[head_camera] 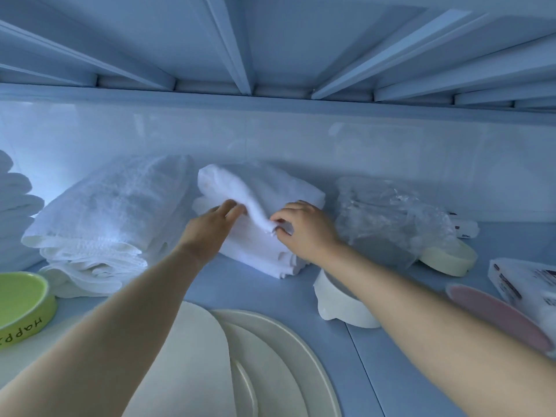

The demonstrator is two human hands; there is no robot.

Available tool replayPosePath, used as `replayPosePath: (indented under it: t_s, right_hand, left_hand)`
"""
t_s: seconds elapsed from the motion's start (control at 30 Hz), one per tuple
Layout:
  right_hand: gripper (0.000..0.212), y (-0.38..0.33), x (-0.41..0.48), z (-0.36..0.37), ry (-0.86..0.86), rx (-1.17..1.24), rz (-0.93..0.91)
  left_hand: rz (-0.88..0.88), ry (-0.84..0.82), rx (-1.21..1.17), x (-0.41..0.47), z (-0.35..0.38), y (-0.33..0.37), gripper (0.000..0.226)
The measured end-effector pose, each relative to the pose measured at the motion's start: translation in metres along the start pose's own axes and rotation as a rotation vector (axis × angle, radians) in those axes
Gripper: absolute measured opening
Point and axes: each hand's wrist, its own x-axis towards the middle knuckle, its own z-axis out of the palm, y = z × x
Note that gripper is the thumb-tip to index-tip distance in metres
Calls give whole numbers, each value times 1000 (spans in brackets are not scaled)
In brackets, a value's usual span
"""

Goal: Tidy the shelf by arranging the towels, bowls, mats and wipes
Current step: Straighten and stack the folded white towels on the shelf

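Note:
A stack of small white folded towels (258,188) lies in the middle of the shelf against the back wall. My left hand (210,227) touches the stack's left side with its fingers on the top towel. My right hand (304,227) pinches a hanging corner of that top towel between thumb and forefinger. A bigger pile of white towels (111,212) lies to the left. A white bowl (340,305) sits under my right forearm. A green bowl (21,305) stands at the near left.
A crumpled clear plastic bag (388,218) covers something right of the towels, with a cream bowl (451,260) beside it. White mats (270,356) lie at the front. A pink mat (496,314) and a wipes pack (529,284) are at the right. More towels (12,200) stack at far left.

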Motion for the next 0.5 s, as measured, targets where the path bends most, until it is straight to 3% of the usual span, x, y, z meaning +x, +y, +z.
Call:
replayPosePath:
  t_s: [0.1,0.2,0.27,0.33,0.5]
  right_hand:
    - [19,8,12,-5,-20,82,5]
    - [45,33,13,-15,-42,71,55]
    - [65,46,13,-18,-85,73,107]
    - [82,54,15,-18,-160,103,164]
    - [112,68,14,-13,-401,-6,144]
  left_hand:
    - [-45,-20,-86,3,-11,-7,60]
    - [-144,111,-246,6,-22,9,43]
    - [-85,255,-327,7,-26,26,38]
    - [27,317,-333,9,-29,46,49]
    - [-38,38,-227,17,-18,79,70]
